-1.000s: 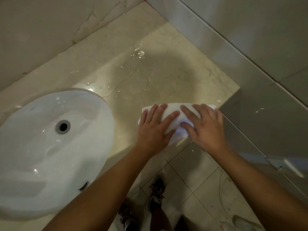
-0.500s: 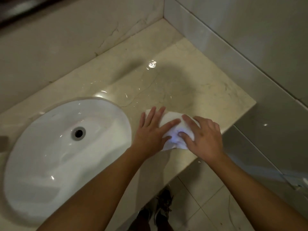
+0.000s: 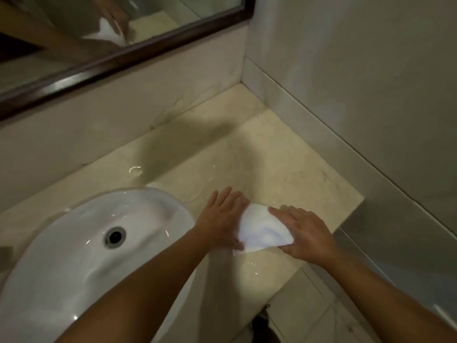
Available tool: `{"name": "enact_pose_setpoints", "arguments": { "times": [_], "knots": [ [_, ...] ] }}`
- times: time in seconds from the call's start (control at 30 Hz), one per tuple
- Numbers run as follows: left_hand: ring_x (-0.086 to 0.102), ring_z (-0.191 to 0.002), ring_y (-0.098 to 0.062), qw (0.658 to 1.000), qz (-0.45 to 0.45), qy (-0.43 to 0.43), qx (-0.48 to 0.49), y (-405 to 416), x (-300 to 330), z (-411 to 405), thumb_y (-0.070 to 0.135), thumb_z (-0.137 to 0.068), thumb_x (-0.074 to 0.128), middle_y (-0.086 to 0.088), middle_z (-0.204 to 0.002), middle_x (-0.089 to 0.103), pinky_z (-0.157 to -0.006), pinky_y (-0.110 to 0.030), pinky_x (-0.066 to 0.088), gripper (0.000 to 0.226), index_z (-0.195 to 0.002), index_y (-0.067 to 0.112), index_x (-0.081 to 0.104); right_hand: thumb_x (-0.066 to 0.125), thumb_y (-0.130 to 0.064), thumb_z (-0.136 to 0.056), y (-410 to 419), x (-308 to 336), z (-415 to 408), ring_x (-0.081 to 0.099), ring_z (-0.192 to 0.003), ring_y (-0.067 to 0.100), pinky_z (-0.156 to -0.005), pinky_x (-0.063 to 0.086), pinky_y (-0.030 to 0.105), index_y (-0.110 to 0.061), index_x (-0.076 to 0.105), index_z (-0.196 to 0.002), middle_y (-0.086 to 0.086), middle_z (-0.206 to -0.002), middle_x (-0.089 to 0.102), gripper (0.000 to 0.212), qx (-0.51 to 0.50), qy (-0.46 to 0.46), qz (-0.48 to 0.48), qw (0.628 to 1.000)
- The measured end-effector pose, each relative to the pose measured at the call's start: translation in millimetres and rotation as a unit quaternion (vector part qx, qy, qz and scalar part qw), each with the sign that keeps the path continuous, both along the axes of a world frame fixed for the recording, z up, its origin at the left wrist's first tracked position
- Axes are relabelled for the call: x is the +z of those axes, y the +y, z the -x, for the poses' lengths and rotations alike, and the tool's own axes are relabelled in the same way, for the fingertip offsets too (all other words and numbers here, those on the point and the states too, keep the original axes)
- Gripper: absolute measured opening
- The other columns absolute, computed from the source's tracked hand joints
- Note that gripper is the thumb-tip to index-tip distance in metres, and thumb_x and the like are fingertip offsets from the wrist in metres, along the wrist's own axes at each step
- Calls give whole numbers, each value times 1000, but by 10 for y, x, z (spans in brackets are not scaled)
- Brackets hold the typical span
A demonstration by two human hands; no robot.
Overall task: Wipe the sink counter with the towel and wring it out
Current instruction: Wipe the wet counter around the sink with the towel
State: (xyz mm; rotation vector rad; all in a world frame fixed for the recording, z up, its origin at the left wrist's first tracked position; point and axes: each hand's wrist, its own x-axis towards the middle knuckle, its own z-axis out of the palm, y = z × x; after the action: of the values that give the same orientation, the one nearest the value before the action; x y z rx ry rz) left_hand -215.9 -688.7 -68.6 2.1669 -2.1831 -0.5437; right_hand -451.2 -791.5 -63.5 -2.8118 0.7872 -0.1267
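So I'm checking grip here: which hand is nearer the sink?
The left hand, flat on the towel's sink-side edge, next to the sink. The right hand holds the towel's far side, by the counter's open end.

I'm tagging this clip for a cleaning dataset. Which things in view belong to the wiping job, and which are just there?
Job:
white towel
sink counter
left hand
right hand
sink basin

Just there:
mirror
wall tiles
floor tiles
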Motion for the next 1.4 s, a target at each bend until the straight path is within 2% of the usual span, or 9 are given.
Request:
{"name": "enact_pose_setpoints", "arguments": {
  "times": [0.13,0.23,0.4,0.5,0.7,0.87,1.17,1.3,1.4],
  "knots": [
    [59,-101,-29,991,68,85,83,-63,-57,90,56,-64,71,-3,-113,59,-89,-39,46,76,-127,18,53,57,-48,-72,-403,93,-155,71,-85,34,-72,58,40,-26,44,-138,12,-107,72,70,62,-37,25,997],
    [60,-83,-31,967,137,130,173,-297,58,-25,56,-65,57,-5,-98,62,-69,-38,52,66,-117,16,59,59,-43,-70,-917,215,-442,66,-80,31,-71,53,34,-30,46,-139,4,-96,69,72,109,-35,35,993],
    [60,-100,-37,947,123,120,270,-1175,395,-714,44,-57,71,-10,-111,61,-81,-42,52,77,-127,17,55,54,-50,-72,-1967,425,-1381,66,-73,36,-64,54,39,-23,65,-132,10,-90,68,66,141,-52,12,989],
    [56,-108,-35,934,118,95,323,-1680,471,-1173,38,-62,82,-11,-117,57,-86,-43,50,79,-133,23,50,50,-51,-72,-2539,451,-2052,66,-94,40,-81,55,47,-26,59,-138,14,-109,68,71,145,-27,-1,989],
    [40,-126,-34,903,171,-69,387,-2359,231,-1600,38,-71,70,-10,-137,43,-108,-40,31,81,-145,28,39,75,-26,-75,-3031,353,-2947,55,-104,46,-85,45,48,-16,55,-139,24,-125,54,68,68,5,94,993],
    [40,-133,-39,916,246,-106,300,-2266,-172,-1491,46,-81,52,-16,-145,47,-111,-57,30,71,-145,16,46,48,-38,-70,-2974,-92,-2792,61,-105,46,-84,53,50,-4,59,-134,22,-122,63,73,133,-85,98,983],
    [42,-131,-31,913,196,-99,343,-2370,-173,-1496,53,-91,36,-8,-143,48,-114,-45,23,65,-147,22,42,16,-70,-83,-3093,-78,-3103,54,-118,36,-110,32,43,-19,54,-136,12,-130,61,83,94,13,26,995],
    [42,-126,-27,921,132,-53,361,-2333,15,-1509,59,-88,39,-4,-140,47,-102,-40,33,68,-146,23,38,20,-72,-82,-3027,-44,-2935,53,-121,36,-105,37,43,-19,56,-137,13,-132,60,85,91,20,-5,996],
    [46,-119,-26,933,109,-54,340,-2173,123,-1346,69,-86,27,-4,-131,52,-100,-40,34,77,-142,21,46,36,-67,-88,-2841,-117,-2626,65,-98,39,-84,48,44,-14,67,-123,15,-108,70,70,110,-33,40,993]
  ]
}}
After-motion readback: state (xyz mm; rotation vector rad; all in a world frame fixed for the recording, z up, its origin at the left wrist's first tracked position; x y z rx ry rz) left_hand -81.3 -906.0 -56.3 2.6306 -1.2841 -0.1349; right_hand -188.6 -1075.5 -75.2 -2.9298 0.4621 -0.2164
